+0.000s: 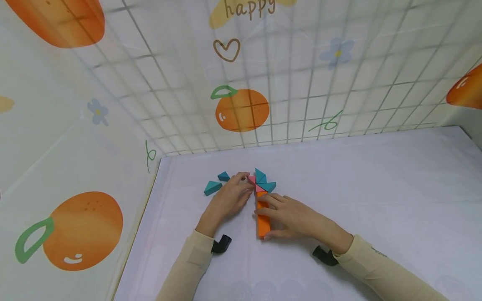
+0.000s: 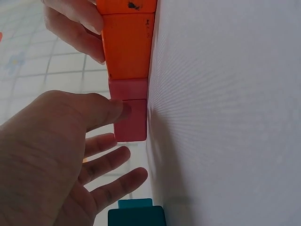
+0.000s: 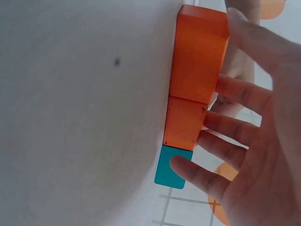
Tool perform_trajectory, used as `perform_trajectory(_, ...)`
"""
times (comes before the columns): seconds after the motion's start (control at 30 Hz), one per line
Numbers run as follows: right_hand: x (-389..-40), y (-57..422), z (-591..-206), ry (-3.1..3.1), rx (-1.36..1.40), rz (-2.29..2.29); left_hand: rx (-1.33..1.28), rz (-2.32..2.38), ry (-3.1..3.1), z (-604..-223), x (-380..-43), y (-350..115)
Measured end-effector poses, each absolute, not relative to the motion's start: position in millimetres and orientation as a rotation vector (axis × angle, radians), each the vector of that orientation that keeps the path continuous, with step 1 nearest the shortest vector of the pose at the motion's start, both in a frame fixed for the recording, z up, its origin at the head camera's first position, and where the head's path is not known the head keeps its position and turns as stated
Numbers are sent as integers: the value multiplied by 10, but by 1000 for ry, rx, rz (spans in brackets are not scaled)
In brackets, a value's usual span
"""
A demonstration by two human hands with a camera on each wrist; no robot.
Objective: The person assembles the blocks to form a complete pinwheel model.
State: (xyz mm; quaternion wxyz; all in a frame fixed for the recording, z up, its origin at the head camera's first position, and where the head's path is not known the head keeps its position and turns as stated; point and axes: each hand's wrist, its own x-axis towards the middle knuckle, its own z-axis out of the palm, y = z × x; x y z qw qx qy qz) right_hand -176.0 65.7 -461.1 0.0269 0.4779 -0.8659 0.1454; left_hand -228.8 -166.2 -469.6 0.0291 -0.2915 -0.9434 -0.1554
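Observation:
Orange blocks point(image 1: 264, 226) lie end to end in a column on the table. At the column's far end, pink triangular blocks point(image 1: 251, 179) and teal triangular blocks point(image 1: 268, 186) meet in a fan. My left hand point(image 1: 229, 196) is at the fan's left side; in the left wrist view its thumb touches a pink block point(image 2: 131, 120) while the other fingers spread loosely. Across the orange column reaches my right hand point(image 1: 295, 214), fingers extended over it and thumb at its near end. In the right wrist view, one fingertip overlaps a teal block point(image 3: 167, 176).
Two loose pieces, a teal block point(image 1: 213, 187) and a darker blue-green block point(image 1: 224, 176), lie left of my left hand. Black mounts point(image 1: 222, 244) stick out at both wrists. A printed curtain point(image 1: 180, 83) over a grid stands behind the white table point(image 1: 376, 188).

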Motion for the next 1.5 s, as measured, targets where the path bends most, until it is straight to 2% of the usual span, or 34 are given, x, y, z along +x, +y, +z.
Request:
perform_trajectory(0.3,-1762,668,-4627,-2654,1476,455,-844,-482,-2807,-4502,-2349,-1907)
perform_trajectory(0.6,-1754,669,-4614,-2695,1471,448,-544,-535,-2951,-4344,-2413,-2447)
perform_trajectory(0.77,-1754,664,-4613,-2683,1471,441,-461,-575,-3083,-4357,-2459,-2631)
perform_trajectory(1.5,-1758,670,-4633,-2668,1477,435,-423,-856,-3146,-4395,-2481,-2797)
